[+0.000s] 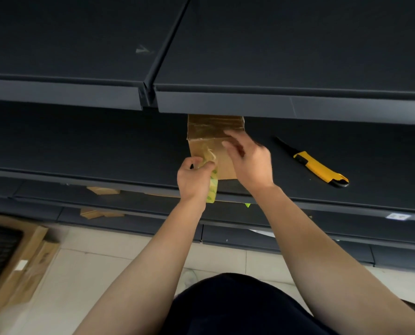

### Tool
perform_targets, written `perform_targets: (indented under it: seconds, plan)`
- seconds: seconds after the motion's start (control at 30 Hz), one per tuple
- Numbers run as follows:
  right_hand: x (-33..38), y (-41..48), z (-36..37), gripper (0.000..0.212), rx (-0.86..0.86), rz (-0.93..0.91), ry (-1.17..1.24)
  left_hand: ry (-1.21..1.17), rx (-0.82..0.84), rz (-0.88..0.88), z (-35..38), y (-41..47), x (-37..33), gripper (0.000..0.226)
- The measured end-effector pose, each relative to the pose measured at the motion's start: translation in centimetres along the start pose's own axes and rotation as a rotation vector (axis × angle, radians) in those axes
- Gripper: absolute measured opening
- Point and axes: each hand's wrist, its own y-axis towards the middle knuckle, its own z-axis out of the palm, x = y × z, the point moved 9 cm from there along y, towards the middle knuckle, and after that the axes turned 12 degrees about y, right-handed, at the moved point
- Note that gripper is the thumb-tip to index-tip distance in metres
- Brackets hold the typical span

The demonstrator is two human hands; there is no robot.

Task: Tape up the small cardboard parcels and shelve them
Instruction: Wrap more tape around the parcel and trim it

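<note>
A small cardboard parcel (213,139) stands on the dark middle shelf (104,151), its top shiny with clear tape and partly hidden under the shelf above. My left hand (193,180) grips a roll of tape (212,189) at the parcel's near left corner, with a crumpled strip running up onto the box. My right hand (248,160) rests on the parcel's right side, fingers spread and blurred over its top edge.
A yellow and black utility knife (320,166) lies on the same shelf to the right of the parcel. The upper shelf (274,102) overhangs the box. Cardboard scraps (100,212) lie on lower shelves. Flat cartons (20,262) lean on the floor at left.
</note>
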Motion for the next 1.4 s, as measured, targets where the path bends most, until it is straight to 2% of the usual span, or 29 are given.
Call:
perform_targets:
  seconds: [0.1, 0.17, 0.23, 0.3, 0.4, 0.5, 0.6, 0.73, 0.83, 0.9, 1.0, 1.1, 1.17, 1.3, 1.4]
  plan:
    - [-2.8, -1.8, -4.4, 0.013, -0.212, 0.032, -0.091, -0.021, -0.047, 0.008, 0.2, 0.0, 0.0, 0.011]
    - [-7.4, -2.5, -6.7, 0.017, -0.229, 0.206, -0.276, -0.047, -0.063, -0.018, 0.4, 0.0, 0.4, 0.016]
    - [-13.4, -3.6, -8.7, 0.034, -0.132, 0.533, -0.490, -0.069, -0.078, -0.044, 0.6, 0.0, 0.7, 0.019]
    - [-17.9, -5.1, -10.1, 0.051, 0.012, 0.770, -0.615, -0.068, -0.084, -0.059, 0.8, 0.1, 0.7, 0.024]
    - [-21.8, -6.3, -11.2, 0.070, 0.141, 0.906, -0.658, -0.054, -0.087, -0.075, 0.9, 0.3, 0.6, 0.028]
    - [-23.8, -6.4, -11.6, 0.070, 0.191, 0.971, -0.652, -0.034, -0.086, -0.094, 0.8, 0.4, 0.6, 0.025]
    - [-23.9, -5.2, -11.6, 0.057, 0.219, 0.906, -0.685, -0.029, -0.096, -0.113, 0.4, 0.5, 0.7, 0.021]
    - [-22.3, -5.3, -10.5, 0.047, 0.214, 0.819, -0.613, -0.028, -0.095, -0.116, 0.3, 0.7, 0.5, 0.021]
    - [-19.9, -6.5, -9.9, 0.041, 0.120, 0.723, -0.464, -0.024, -0.093, -0.112, 0.2, 0.8, 0.4, 0.021]
    - [-17.7, -6.8, -9.2, 0.034, 0.088, 0.586, -0.299, -0.022, -0.088, -0.110, 0.2, 0.8, 0.4, 0.021]
    - [-14.0, -6.4, -7.4, 0.034, 0.183, 0.382, -0.079, -0.031, -0.074, -0.106, 0.2, 1.0, 0.3, 0.021]
    - [-10.7, -5.6, -5.7, 0.035, 0.323, 0.287, 0.018, -0.026, -0.066, -0.097, 0.2, 1.1, 0.2, 0.021]
    - [-9.2, -5.2, -4.4, 0.032, 0.437, 0.239, -0.009, -0.017, -0.061, -0.092, 0.1, 1.1, 0.1, 0.023]
    - [-8.7, -5.0, -1.8, 0.026, 0.642, 0.269, -0.169, 0.006, -0.036, -0.082, 0.1, 1.1, -0.2, 0.030]
    - [-8.7, -4.6, -0.8, 0.014, 0.706, 0.294, -0.254, 0.021, -0.033, -0.075, -0.2, 1.2, -0.5, 0.027]
